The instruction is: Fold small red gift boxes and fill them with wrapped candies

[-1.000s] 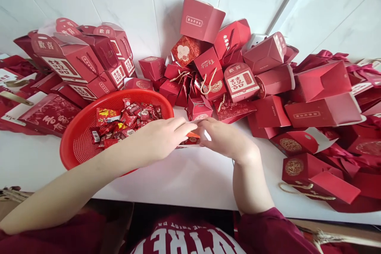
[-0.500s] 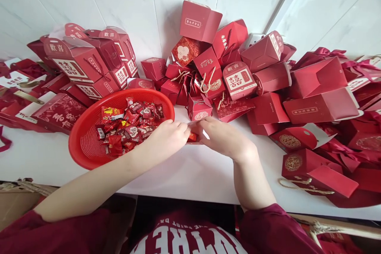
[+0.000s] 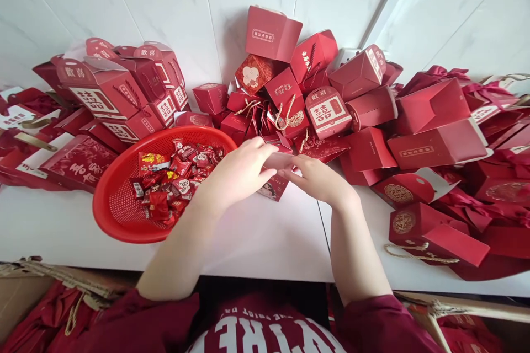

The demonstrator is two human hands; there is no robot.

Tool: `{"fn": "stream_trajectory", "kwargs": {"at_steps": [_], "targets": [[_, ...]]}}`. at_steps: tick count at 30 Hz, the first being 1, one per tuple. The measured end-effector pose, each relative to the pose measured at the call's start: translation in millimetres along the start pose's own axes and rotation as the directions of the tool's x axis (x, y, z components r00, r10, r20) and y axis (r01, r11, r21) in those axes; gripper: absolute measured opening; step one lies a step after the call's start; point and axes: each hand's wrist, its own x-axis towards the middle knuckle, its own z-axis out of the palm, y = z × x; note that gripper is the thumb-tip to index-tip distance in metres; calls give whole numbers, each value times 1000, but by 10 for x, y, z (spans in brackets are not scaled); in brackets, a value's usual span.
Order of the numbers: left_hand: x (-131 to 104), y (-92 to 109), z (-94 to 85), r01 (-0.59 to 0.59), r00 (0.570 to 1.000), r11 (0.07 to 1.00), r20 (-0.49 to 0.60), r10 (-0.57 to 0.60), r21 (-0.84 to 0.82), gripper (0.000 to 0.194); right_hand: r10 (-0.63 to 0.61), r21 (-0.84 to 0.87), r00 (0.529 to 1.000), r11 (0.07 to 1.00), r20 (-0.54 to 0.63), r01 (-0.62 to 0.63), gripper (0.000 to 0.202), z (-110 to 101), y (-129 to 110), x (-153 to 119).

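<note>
A small red gift box (image 3: 274, 187) with a printed picture on its side stands on the white table between my hands. My left hand (image 3: 244, 170) holds its left side, thumb and fingers at the upper edge. My right hand (image 3: 318, 177) has its fingers at the right end of the box's top flap. Both hands partly cover the box, and its inside is hidden. Left of my left hand, a red plastic basket (image 3: 108, 207) holds many wrapped candies (image 3: 182, 170).
Red gift boxes crowd the back of the table (image 3: 256, 242): a stack (image 3: 108, 91) at the left, a heap (image 3: 290, 85) in the middle, more boxes (image 3: 434, 143) at the right. A tiled wall (image 3: 157, 0) rises behind. Cardboard cartons (image 3: 25, 287) stand below the front edge.
My hands have moved from over the box's opening, where an orange-red candy showed, to its top flap. That candy is now hidden. My left forearm has swung to the right.
</note>
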Motion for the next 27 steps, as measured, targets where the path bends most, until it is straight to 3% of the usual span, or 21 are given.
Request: {"fn": "stream_trajectory", "kwargs": {"at_steps": [1,3,6,10,13,16,18,22,27], "targets": [[7,-10,83,-9,993,998,-121,1,-68,35,2,22,999,1000,-33,-1,32,5,65,-7],[4,-46,313,-51,938,979,-346,-21,-196,35,17,58,996,998,-90,-12,34,42,210,-27],[10,-148,736,-82,882,946,-465,-79,-315,53,-2,151,982,988,-187,31,30,180,419,-58],[100,-363,1235,-43,894,830,-393,-217,-556,77,-58,353,938,917,-341,185,30,456,581,-57],[174,-541,1488,-14,925,619,-245,-290,-785,75,3,463,916,864,-401,200,60,635,623,-36],[198,-682,1642,119,942,430,-35,-333,-895,60,42,544,924,818,-381,187,78,737,643,-23],[190,-736,1696,180,942,373,51,-331,-910,51,29,548,927,813,-373,195,68,758,646,-25],[167,-751,1729,186,945,325,78,-319,-927,45,-48,430,910,870,-412,241,32,750,607,-46],[157,-712,1761,132,948,300,32,-316,-945,47,-158,369,895,871,-417,325,24,803,564,-45]]}}
